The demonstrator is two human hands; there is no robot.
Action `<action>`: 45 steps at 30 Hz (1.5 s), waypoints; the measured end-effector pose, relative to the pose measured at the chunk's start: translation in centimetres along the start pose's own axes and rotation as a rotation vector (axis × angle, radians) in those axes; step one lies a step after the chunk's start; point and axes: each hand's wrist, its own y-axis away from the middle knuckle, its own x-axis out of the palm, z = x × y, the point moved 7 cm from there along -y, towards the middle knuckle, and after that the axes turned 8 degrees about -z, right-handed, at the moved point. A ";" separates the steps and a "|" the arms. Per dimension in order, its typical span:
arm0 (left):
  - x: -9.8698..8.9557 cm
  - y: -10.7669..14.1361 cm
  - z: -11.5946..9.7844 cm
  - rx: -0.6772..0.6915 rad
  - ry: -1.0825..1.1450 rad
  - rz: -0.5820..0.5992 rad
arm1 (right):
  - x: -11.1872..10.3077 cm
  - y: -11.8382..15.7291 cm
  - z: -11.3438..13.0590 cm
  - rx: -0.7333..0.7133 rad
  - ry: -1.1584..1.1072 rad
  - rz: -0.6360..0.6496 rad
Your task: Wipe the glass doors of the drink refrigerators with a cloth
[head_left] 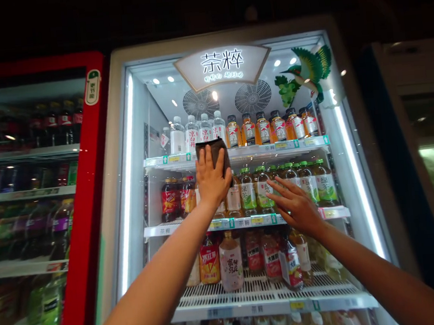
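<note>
My left hand (211, 179) is raised with spread fingers against a dark brown cloth (220, 154), pressing it flat on the glass door of a lit drinks cooler (108, 191). The cloth shows above and to the right of my fingers, in front of the top shelf's edge. To the right and a little lower, my right hand (295, 204) has its fingers apart and holds nothing. It is at the glass in front of the green-capped bottles (266, 191); whether it touches the glass is hard to tell.
Rows of bottles stand on shelves behind the glass. A white fan-shaped sign (224, 66) and a green bird picture (309, 72) are at the top. A red-framed cooler (88, 202) stands left, another cooler (402, 83) right.
</note>
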 end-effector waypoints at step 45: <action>3.4 -4.1 -9.0 -0.017 0.060 -0.068 | -6.9 2.8 -8.1 0.043 -0.136 0.033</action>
